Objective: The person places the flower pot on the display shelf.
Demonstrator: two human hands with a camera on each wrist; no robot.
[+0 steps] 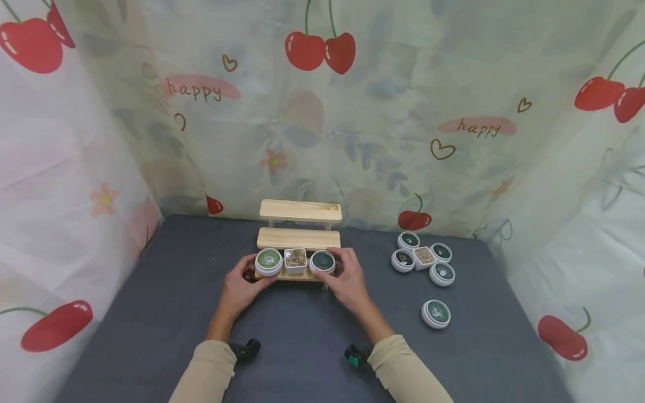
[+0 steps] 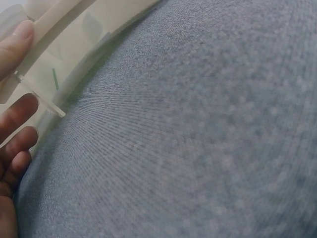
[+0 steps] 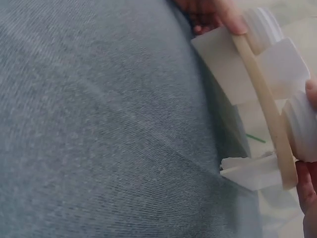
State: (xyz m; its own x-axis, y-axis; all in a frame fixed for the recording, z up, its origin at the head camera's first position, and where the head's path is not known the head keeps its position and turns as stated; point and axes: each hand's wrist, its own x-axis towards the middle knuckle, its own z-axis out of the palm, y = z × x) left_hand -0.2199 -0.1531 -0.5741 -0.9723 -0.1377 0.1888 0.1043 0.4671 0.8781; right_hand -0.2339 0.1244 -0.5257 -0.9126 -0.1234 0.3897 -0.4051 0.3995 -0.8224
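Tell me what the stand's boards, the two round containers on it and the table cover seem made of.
Boards: probably wood, pale and smooth, judging by the faint grain streaks.
Round containers: likely plastic, with white ridged sides; the tops look glossy, but could be plastic or glass.
Table cover: apparently matte grey cloth; fine weave lines show in the wrist views.

Can't identify contents of green jar (image 1: pixel 269 259), dark jar (image 1: pixel 322 260) or square box (image 1: pixel 295 258), too small in head view. Can't see most of front shelf (image 1: pixel 289 277), covered. Get left hand (image 1: pixel 239 290) cropped at left edge of left wrist view, right hand (image 1: pixel 349 282) at right edge of right wrist view. Lose sleeves (image 1: pixel 209 366) below head view. See desk (image 2: pixel 237 124) blurred up close.
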